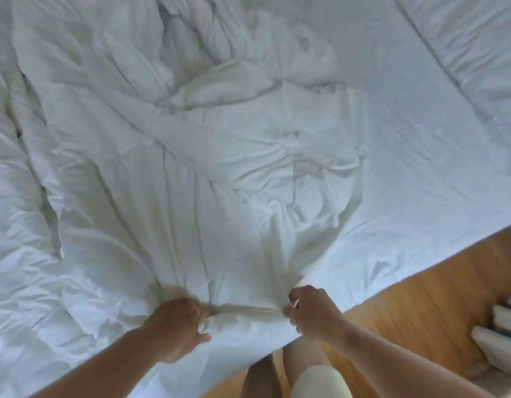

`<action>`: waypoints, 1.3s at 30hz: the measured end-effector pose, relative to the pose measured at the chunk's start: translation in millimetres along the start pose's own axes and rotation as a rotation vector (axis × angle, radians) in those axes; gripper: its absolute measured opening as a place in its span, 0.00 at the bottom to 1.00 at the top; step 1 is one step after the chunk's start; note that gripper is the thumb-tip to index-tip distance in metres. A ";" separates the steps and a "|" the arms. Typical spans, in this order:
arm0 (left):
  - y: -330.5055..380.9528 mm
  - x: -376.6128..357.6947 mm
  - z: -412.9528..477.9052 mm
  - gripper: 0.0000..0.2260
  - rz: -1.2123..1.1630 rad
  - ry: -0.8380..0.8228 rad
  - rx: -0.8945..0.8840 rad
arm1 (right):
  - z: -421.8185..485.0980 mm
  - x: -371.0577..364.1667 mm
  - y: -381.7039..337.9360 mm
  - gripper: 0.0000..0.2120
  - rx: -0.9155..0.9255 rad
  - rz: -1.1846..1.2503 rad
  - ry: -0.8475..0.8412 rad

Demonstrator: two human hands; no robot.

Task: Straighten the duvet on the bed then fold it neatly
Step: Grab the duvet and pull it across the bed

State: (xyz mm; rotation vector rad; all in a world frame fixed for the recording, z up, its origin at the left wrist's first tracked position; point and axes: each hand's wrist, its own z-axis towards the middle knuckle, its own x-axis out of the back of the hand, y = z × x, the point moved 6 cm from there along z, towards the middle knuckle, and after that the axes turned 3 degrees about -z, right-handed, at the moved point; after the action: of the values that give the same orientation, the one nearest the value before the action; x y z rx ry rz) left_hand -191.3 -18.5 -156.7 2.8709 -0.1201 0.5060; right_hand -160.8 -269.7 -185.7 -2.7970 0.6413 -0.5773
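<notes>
Gripping the duvet (191, 168) at the near edge of the bed (420, 145), both hands have their fingers curled into the white cloth. The left hand (176, 326) bunches a fold of the hem under its knuckles, the thumb tucked beneath. The right hand (311, 308), just beside it along the same edge, pinches a gathered corner of cloth between fingers and thumb. A short stretch of hem runs taut between the two hands, and long creases fan away from them toward the middle of the bed.

The duvet lies rumpled over the left side and the middle of the bed, heaped in thick folds toward the far edge. On the right side the sheet lies bare and mostly flat, with a few light wrinkles. Beyond the near edge a wooden floor (420, 300) shows, with the person's legs (303, 366) close against the bed. Some pale objects (498, 326) lie on the floor to the right, too blurred to tell what they are.
</notes>
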 end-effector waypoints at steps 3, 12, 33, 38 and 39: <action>3.6 41.7 8.2 0.29 -0.058 0.038 0.059 | 16.7 61.0 3.7 0.13 -0.026 0.097 0.310; 101.8 161.1 77.5 0.30 -0.242 0.510 -0.042 | 86.6 220.2 15.2 0.45 -0.217 0.220 0.542; 302.3 125.8 163.4 0.24 -0.069 0.475 -0.325 | 23.7 219.3 232.9 0.17 -0.290 0.796 0.885; 311.2 105.1 165.2 0.21 0.018 0.128 -0.225 | 21.8 181.8 271.3 0.28 -0.477 0.760 0.655; 303.9 122.0 162.5 0.21 -0.033 0.187 -0.229 | 18.7 195.0 271.1 0.33 -0.449 0.754 0.697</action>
State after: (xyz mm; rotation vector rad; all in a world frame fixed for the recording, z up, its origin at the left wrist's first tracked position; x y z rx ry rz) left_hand -59.7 -356.7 -201.1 2.5848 -0.0927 0.7022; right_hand -92.3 -595.5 -217.3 -2.3225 2.0398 -1.3407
